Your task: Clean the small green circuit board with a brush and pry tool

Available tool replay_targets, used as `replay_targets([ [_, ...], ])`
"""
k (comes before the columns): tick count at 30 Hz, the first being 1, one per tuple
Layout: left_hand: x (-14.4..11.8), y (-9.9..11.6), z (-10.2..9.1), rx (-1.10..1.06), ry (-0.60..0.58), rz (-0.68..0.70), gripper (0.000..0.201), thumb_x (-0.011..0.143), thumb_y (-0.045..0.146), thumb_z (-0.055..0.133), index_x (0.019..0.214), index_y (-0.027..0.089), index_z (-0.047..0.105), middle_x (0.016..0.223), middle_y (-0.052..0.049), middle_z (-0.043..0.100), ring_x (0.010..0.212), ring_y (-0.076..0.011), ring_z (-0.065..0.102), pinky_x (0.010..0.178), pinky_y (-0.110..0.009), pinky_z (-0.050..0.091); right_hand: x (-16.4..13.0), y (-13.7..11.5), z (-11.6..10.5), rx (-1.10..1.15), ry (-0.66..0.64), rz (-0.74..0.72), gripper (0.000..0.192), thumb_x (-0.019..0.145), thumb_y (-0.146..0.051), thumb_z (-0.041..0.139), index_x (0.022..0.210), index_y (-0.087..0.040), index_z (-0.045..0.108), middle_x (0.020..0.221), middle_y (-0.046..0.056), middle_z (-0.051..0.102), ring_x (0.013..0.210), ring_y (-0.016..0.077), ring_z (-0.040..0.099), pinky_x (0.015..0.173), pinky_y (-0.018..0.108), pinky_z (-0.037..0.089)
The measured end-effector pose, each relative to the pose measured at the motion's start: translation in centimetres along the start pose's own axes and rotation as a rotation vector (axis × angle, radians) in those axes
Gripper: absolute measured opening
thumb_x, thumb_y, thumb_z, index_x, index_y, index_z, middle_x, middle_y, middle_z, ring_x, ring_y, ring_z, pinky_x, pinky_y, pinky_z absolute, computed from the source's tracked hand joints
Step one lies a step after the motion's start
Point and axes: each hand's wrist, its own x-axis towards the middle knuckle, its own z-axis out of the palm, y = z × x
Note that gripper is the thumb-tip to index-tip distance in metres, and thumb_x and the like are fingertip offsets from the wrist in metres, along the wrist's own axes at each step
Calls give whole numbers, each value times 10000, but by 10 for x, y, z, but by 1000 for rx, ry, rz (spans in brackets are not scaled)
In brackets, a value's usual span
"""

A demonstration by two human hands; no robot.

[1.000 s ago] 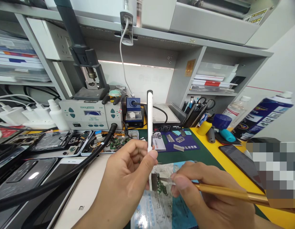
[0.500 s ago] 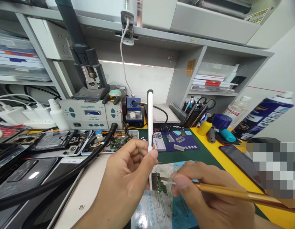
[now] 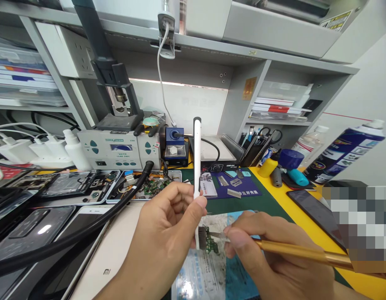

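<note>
My left hand [image 3: 172,231] is closed around a white toothbrush [image 3: 197,158] with a dark strip, held upright with its head down. Its dark bristles rest against a small green circuit board [image 3: 212,246]. From the other side, my right hand [image 3: 267,250] pinches a gold-handled tool [image 3: 292,251] with a thin metal tip. That tip reaches the board's upper right part; whether it presses on it I cannot tell. Beneath the board is a stained white and blue sheet [image 3: 205,271]. Part of the board is hidden behind the bristles.
A thick black hose [image 3: 118,212] crosses the left side over several phones and a white Mi device [image 3: 118,246]. Behind stands a grey rework station [image 3: 118,150]. Loose blades lie on a purple mat [image 3: 247,187]. Bottles and a blue spray can [image 3: 342,152] stand at right, near a dark phone [image 3: 314,214].
</note>
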Motion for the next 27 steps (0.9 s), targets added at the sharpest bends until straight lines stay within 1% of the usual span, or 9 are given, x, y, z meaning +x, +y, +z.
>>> replay_targets([
  [5, 3, 1, 2, -10, 11, -15, 177, 908, 372, 690, 851, 211, 644, 696, 52, 602, 526, -72, 525, 435, -120, 494, 1, 1, 0, 4, -5, -17, 171, 944, -224, 609, 780, -257, 644, 645, -80, 689, 554, 93, 664, 577, 223, 471],
  [8, 4, 1, 3, -11, 6, -9, 177, 909, 375, 687, 854, 213, 646, 701, 51, 607, 523, -73, 519, 431, -123, 496, 1, 1, 0, 0, 14, -26, 167, 945, -229, 611, 783, -261, 638, 642, -84, 689, 547, 91, 663, 577, 224, 472],
  [13, 1, 1, 2, 2, 2, -8, 177, 913, 380, 683, 855, 217, 644, 703, 53, 609, 514, -65, 525, 431, -114, 487, 1, 1, 1, -6, -5, -5, 174, 951, -233, 599, 782, -262, 631, 646, -94, 682, 559, 79, 660, 588, 211, 474],
  [20, 1, 1, 2, 7, 12, -13, 187, 907, 381, 686, 842, 211, 645, 701, 47, 618, 499, -66, 521, 426, -122, 484, 0, 3, 1, 12, -8, 1, 193, 949, -240, 604, 760, -253, 643, 630, -82, 673, 533, 84, 646, 553, 215, 472],
  [23, 1, 2, 2, 7, 15, -10, 182, 905, 371, 690, 836, 209, 644, 698, 46, 618, 502, -67, 523, 426, -121, 482, 0, 2, 1, 23, 6, 8, 185, 943, -233, 613, 762, -251, 641, 639, -77, 679, 541, 89, 647, 562, 221, 473],
  [27, 1, 2, 2, 4, 17, -16, 177, 898, 375, 698, 845, 213, 648, 695, 47, 613, 512, -73, 524, 422, -123, 483, 0, 1, 1, 19, -12, 4, 173, 945, -231, 611, 775, -249, 640, 652, -74, 686, 557, 88, 651, 575, 211, 482],
])
